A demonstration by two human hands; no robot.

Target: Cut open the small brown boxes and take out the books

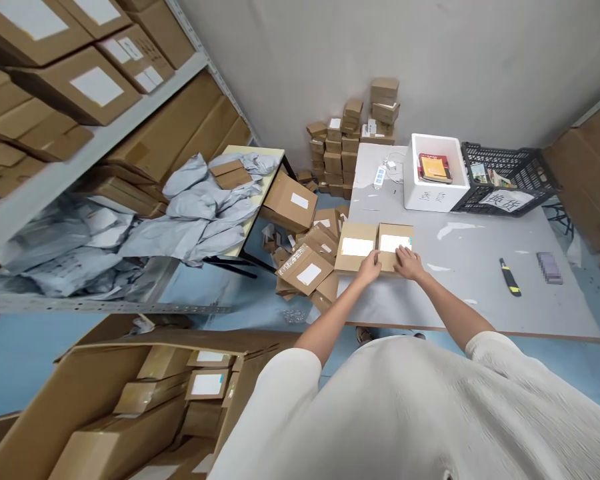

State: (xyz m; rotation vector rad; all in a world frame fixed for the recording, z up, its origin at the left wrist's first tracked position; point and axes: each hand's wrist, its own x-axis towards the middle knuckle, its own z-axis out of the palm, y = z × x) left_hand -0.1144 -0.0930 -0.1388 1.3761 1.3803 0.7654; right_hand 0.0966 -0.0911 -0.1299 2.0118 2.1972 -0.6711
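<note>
Two brown cardboard boxes lie side by side near the front left of the grey table point(445, 293). The left box point(359, 231) and the right box point(396, 229) each carry a white label on top. My left hand point(369, 267) is at the near edges of the boxes, by the gap between them. Its fingers are curled, and a small dark thing shows at their tips, too small to name. My right hand point(409, 263) rests on the near part of the right box, fingers spread over the lower edge of its label.
Toward the back stand a white foam bin point(433, 197) with books and a black crate point(510, 200). A box cutter point(510, 277) lies at the right; a power strip point(380, 176) lies behind. Cardboard boxes point(307, 270) crowd the floor left of the table. Grey parcels point(195, 200) cover a side table.
</note>
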